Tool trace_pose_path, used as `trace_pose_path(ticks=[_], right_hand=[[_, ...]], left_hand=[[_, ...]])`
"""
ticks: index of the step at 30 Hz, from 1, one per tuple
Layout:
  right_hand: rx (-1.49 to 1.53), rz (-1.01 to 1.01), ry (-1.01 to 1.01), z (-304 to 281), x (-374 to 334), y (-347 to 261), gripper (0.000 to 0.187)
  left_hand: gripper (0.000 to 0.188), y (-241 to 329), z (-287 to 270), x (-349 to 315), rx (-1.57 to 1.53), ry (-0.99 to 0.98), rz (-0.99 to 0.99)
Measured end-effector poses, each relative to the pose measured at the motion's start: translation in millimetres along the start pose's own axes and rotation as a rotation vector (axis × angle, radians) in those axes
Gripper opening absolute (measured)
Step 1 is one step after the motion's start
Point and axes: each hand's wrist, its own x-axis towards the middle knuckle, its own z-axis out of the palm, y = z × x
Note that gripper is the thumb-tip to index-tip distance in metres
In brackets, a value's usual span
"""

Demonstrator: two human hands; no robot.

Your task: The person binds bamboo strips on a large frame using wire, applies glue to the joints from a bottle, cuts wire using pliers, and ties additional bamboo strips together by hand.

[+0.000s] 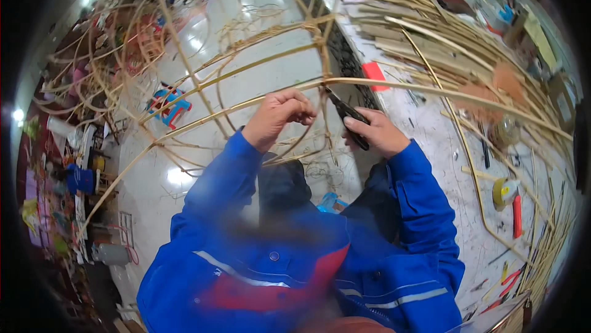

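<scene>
A large open framework of bent bamboo strips (261,60) stands in front of me, its strips crossing and bound at joints. One long strip (431,92) runs from a joint in front of me out over the table at the right. My right hand (383,134) grips dark-handled pliers (348,115), whose tip points up-left and meets the framework at this joint. Just left of the pliers, my left hand (277,117) is closed below the strip, thumb and fingers pinched together. Whatever is between those fingertips is too small to make out.
Many loose bamboo strips (425,44) lie across the table at the right. A red block (374,76) sits at its edge; farther right are a tape roll (502,192) and a red-handled tool (517,217). A blue stool (169,105) stands on the floor behind the framework.
</scene>
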Motion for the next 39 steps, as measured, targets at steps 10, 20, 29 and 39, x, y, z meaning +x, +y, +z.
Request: trace_pose_path(ticks=[10,20,29,39], right_hand=[[-0.467,-0.070,0.069,-17,-1,-11,0.036],[-0.621,-0.011,0.115,-15,-2,-27,0.029],[-0.486,0.040,0.110,-3,-3,-33,0.035],[-0.361,0.088,0.140,5,-8,-24,0.036]], left_hand=[[0.010,-13,-2,9,-0.009,-0.050,0.023],[0.014,-27,0,18,-0.013,-0.154,0.103],[0.015,-27,4,17,0.045,-0.108,0.104],[0.015,-23,1,11,0.023,-0.145,0.089]])
